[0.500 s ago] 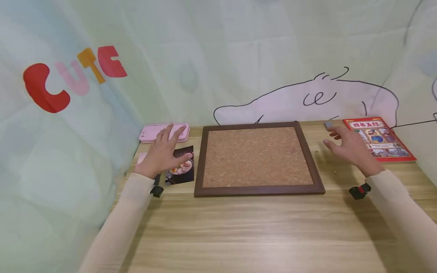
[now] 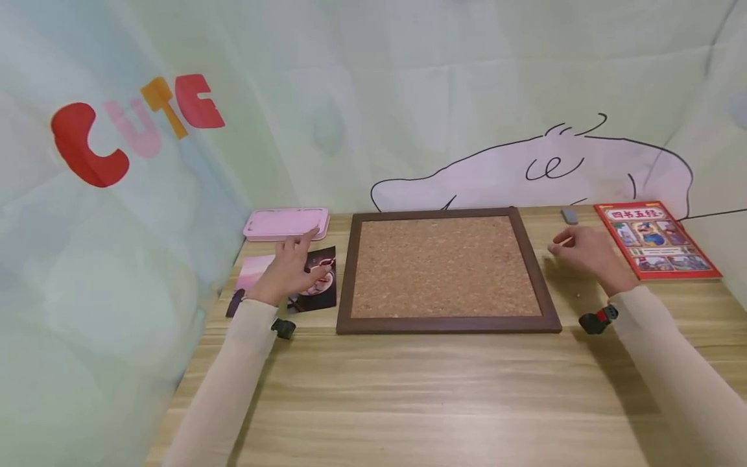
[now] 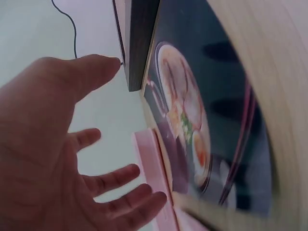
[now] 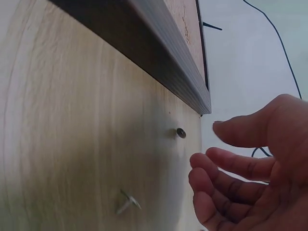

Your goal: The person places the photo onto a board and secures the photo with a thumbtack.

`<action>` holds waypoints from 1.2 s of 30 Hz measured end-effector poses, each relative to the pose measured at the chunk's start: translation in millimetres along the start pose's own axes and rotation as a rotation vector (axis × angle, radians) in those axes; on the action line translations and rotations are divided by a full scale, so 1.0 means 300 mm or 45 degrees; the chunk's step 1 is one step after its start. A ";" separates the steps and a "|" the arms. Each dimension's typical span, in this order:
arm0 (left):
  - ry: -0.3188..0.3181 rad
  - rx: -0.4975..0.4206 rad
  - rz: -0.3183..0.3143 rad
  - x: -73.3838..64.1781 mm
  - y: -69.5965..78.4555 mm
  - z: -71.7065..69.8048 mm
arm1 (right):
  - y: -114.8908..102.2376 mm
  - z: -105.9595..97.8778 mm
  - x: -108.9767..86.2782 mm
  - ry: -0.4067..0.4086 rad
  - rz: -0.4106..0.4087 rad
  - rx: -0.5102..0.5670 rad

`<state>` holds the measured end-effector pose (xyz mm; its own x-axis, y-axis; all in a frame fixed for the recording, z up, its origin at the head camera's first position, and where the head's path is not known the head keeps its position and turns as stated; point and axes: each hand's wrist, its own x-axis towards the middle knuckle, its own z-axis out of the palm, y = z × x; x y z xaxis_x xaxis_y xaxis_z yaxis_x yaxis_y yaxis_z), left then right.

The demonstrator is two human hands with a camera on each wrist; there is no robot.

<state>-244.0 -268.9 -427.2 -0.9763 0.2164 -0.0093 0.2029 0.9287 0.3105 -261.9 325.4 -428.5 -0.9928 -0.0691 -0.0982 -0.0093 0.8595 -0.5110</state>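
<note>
Head view: my right hand [image 2: 591,254] has shifted from the small grey block [image 2: 569,216] toward the corkboard [image 2: 443,269]

Half a second ago the fingertips of my right hand overlapped that block, just off the corkboard's far right corner; now the block shows whole and the fingertips sit lower, nearer the corkboard's right edge. The fingers are loosely bent, the thumb stands apart, and I see nothing between them. Below that hand, on the surface [image 2: 443,395] right of the corkboard, the right wrist view shows a tack-like metal piece [image 4: 127,201] and a small dark round piece [image 4: 181,133], both apart from my fingers.

My left hand [image 2: 286,272] has come down a little too, so the pink case [image 2: 277,224], off the corkboard's far left corner, is mostly uncovered. Its fingers are spread and relaxed, grasping nothing; I cannot tell whether a fingertip touches the case. Beneath it the food photo [image 2: 322,297] lies flat, just left of the corkboard, and the pink picture [image 2: 253,267] beyond that shows more than before.

As I judge it, the shift changes only my reach: both hands are free, the right closer to the metal pieces, the left over the photo.
</note>
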 end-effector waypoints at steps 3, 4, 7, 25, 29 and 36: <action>-0.037 -0.038 -0.074 0.013 0.010 0.014 | -0.002 0.010 0.009 -0.009 0.007 -0.016; -0.046 -0.041 -0.092 0.016 0.013 0.018 | -0.003 0.013 0.011 -0.013 0.007 -0.023; -0.060 -0.041 -0.136 0.026 0.024 0.025 | -0.007 0.019 0.018 -0.028 -0.006 -0.034; -0.114 0.039 -0.185 0.053 0.032 0.050 | -0.017 0.031 0.025 -0.048 -0.031 -0.062; -0.102 0.027 -0.174 0.059 0.022 0.059 | -0.013 0.034 0.030 -0.052 -0.023 -0.056; -0.055 -0.021 -0.201 0.067 0.010 0.070 | -0.006 0.040 0.032 -0.052 -0.031 -0.050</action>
<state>-261.4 -255.4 -446.5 -0.9916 0.0814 -0.1002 0.0457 0.9472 0.3173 -269.9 317.2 -438.9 -0.9864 -0.1102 -0.1217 -0.0387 0.8765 -0.4799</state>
